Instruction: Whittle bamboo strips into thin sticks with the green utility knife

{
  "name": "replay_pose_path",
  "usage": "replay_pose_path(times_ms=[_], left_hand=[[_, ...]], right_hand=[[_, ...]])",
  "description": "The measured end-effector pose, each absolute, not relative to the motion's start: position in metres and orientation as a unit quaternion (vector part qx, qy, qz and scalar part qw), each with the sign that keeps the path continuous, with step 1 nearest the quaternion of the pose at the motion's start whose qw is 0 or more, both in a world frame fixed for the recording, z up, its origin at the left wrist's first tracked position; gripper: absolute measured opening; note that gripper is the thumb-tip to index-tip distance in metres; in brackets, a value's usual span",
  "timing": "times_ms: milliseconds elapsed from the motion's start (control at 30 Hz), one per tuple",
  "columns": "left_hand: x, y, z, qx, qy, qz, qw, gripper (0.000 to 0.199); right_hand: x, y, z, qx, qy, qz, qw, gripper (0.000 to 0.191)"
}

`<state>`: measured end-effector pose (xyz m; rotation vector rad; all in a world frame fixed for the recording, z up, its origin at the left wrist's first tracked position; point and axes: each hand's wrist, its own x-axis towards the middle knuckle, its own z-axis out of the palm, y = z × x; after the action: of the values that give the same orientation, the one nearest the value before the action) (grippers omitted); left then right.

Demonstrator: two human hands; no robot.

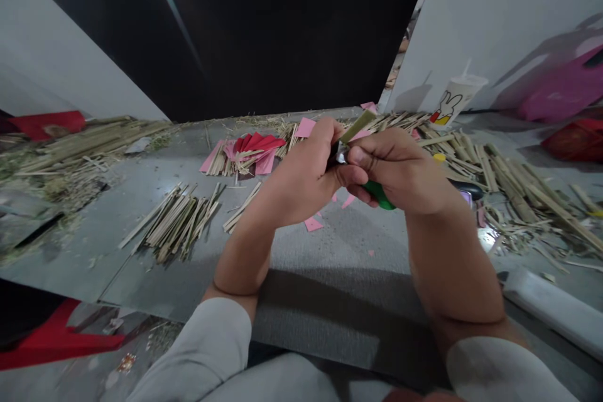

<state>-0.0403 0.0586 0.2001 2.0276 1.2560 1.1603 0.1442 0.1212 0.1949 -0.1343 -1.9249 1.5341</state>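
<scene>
Both hands meet above the middle of the grey table. My left hand (306,179) is closed at the left end of a small tool whose dark and metal parts show between the fingers. A flat yellow-green strip (358,126) sticks up from between the hands, slanting to the right. My right hand (407,166) is closed around a green handle (380,195), its thumb near the metal part. Which hand grips the strip is hard to tell. Below the hands, small pink paper scraps (313,224) lie on the table.
A bundle of thin sticks (174,223) lies on the left of the table (325,264). Red and pink folded papers (257,149) lie behind it. At right are split strips (513,185), a cup (456,99), a pink bag (560,85) and a whitish block (551,308).
</scene>
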Motion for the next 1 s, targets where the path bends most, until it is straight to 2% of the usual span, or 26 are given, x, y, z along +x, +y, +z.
replay_pose_path(times_ms=[133, 333, 433, 567, 667, 733, 800, 867, 933, 1000], left_hand=[[-0.047, 0.056, 0.205, 0.745, 0.465, 0.424, 0.221, 0.056], [-0.054, 0.053, 0.211, 0.785, 0.449, 0.384, 0.185, 0.053], [-0.052, 0.052, 0.209, 0.775, 0.453, 0.392, 0.202, 0.048], [-0.046, 0.054, 0.206, 0.748, 0.467, 0.428, 0.201, 0.050], [-0.046, 0.061, 0.204, 0.736, 0.483, 0.450, 0.153, 0.057], [-0.048, 0.065, 0.203, 0.725, 0.504, 0.455, 0.116, 0.058], [-0.052, 0.069, 0.201, 0.714, 0.528, 0.453, 0.080, 0.060], [-0.056, 0.071, 0.200, 0.708, 0.540, 0.452, 0.059, 0.063], [-0.059, 0.070, 0.200, 0.707, 0.538, 0.455, 0.060, 0.066], [-0.058, 0.066, 0.201, 0.709, 0.528, 0.463, 0.068, 0.066]], right_hand=[[0.134, 0.120, 0.189, -0.040, -0.723, 0.570, 0.387, 0.054], [0.132, 0.126, 0.187, -0.012, -0.731, 0.619, 0.286, 0.055], [0.133, 0.127, 0.188, -0.027, -0.728, 0.626, 0.279, 0.054], [0.131, 0.119, 0.190, -0.061, -0.732, 0.570, 0.369, 0.056], [0.127, 0.112, 0.193, -0.139, -0.753, 0.448, 0.461, 0.056], [0.126, 0.110, 0.194, -0.185, -0.771, 0.381, 0.476, 0.052], [0.130, 0.114, 0.194, -0.229, -0.799, 0.341, 0.439, 0.046], [0.143, 0.123, 0.190, -0.295, -0.824, 0.317, 0.366, 0.040], [0.167, 0.134, 0.182, -0.374, -0.820, 0.320, 0.293, 0.037], [0.204, 0.144, 0.169, -0.431, -0.789, 0.346, 0.270, 0.035]])
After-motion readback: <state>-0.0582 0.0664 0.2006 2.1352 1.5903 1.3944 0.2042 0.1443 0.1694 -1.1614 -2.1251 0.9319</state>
